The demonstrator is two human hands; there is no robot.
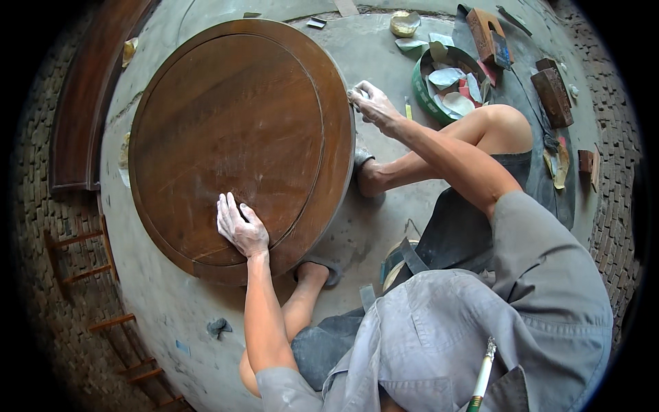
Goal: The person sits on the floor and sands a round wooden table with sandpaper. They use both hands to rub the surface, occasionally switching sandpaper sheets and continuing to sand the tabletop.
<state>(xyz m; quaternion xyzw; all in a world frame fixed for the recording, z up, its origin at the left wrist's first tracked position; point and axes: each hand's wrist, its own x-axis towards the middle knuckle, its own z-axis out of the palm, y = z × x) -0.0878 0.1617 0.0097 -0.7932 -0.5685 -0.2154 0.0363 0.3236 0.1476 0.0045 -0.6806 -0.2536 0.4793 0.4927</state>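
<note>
Closest to the camera, at the bottom right of the frame, a lit cigarette [484, 374] with an ash tip juts up in front of a grey shirt [432, 329]. A round brown wooden tabletop [233, 130] fills the upper left and centre, a groove running just inside its edge. The left hand [243, 226], whitened with dust, lies on the lower part of this top, palm down, fingers extended and close together. At the top's right edge, near the upper centre of the frame, the right hand [372, 104] is curled against the rim; whether it grips something small cannot be told. Right of that hand, a green tub [426, 101] holds pale paper scraps [447, 77], with a small bowl [405, 25] above it. A brown block [551, 95] lies toward the upper right. Along the upper left edge is a long wooden panel [95, 103], with a ladder [83, 239] below it. A dark rag [218, 327] lies at lower left on the grey floor [182, 302].
</note>
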